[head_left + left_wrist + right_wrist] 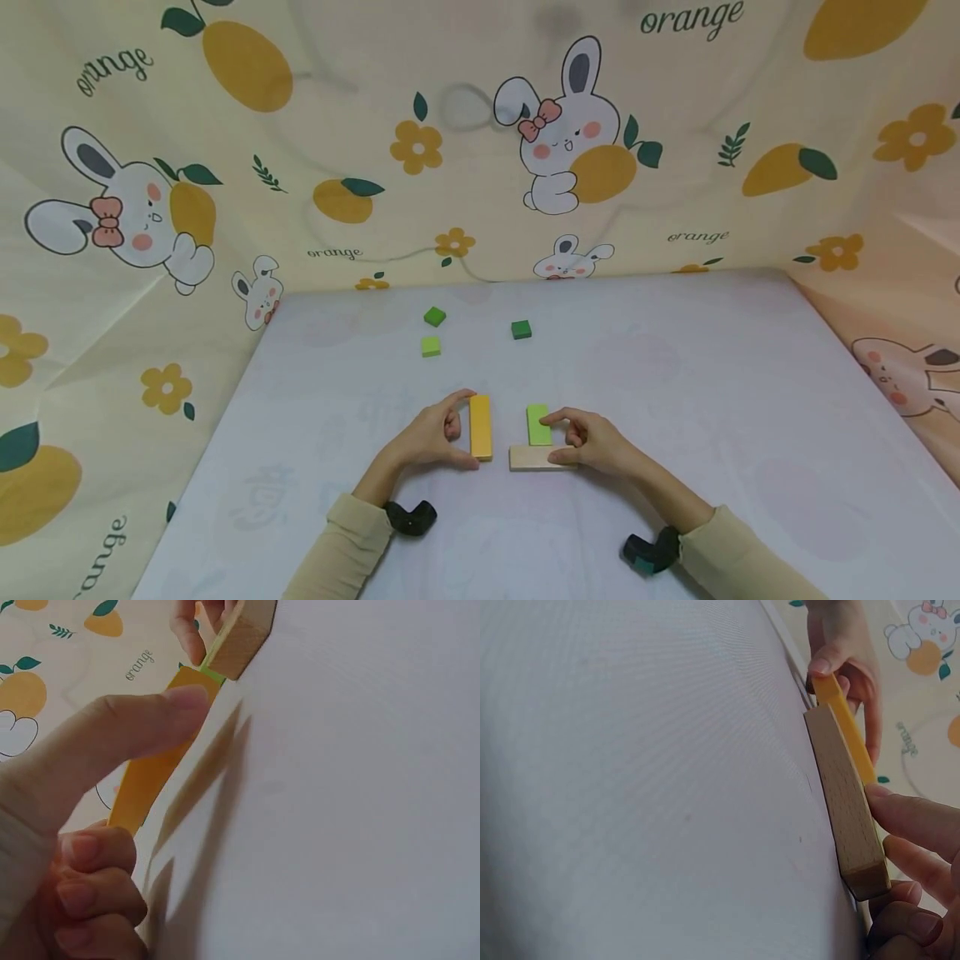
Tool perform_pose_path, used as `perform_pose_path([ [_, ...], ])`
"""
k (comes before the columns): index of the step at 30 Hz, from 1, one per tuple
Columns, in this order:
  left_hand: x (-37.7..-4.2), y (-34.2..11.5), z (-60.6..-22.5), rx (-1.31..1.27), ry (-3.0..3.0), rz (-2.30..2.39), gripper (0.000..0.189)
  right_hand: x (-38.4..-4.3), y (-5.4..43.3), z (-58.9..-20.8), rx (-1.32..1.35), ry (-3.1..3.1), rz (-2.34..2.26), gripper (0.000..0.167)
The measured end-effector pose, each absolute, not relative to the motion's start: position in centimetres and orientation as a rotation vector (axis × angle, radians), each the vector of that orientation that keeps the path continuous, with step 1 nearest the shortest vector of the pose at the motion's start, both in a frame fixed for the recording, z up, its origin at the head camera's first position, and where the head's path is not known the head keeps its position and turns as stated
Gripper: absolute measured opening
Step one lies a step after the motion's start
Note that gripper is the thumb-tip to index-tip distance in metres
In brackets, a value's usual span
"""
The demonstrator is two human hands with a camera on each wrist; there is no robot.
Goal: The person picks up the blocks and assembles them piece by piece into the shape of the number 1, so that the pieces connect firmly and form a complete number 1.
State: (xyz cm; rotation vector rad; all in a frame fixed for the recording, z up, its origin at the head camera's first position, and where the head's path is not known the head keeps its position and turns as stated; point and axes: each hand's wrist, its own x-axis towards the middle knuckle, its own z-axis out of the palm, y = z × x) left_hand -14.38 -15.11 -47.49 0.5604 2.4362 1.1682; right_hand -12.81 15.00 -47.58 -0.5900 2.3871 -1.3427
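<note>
My left hand [431, 432] pinches a long yellow block [480, 428] between thumb and index finger, one at each end. In the left wrist view, its thumb lies over the yellow block [161, 776]. Beyond a narrow gap, my right hand [596, 442] holds a plain wooden block [528, 458] with its thumb. Its index fingertip touches the right side of a light green block [537, 425], which stands against the wooden block's far side. The right wrist view shows the wooden block [846, 802] close up, hiding most of the green one.
Farther back on the white-covered table [675, 358] lie a green block [434, 317], a lime block [431, 347] and a dark green block [521, 330], all small. A patterned cloth [465, 192] hangs behind and at both sides. Each wrist carries a black camera mount [411, 518].
</note>
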Motion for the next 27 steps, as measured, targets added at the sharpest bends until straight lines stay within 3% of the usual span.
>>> perform_pose_path([
  [27,-16.1,-13.5,-46.8,0.515,2.442,1.291,0.098,-12.7,15.1,-47.6,-0.578,2.376,-1.338,0.047],
])
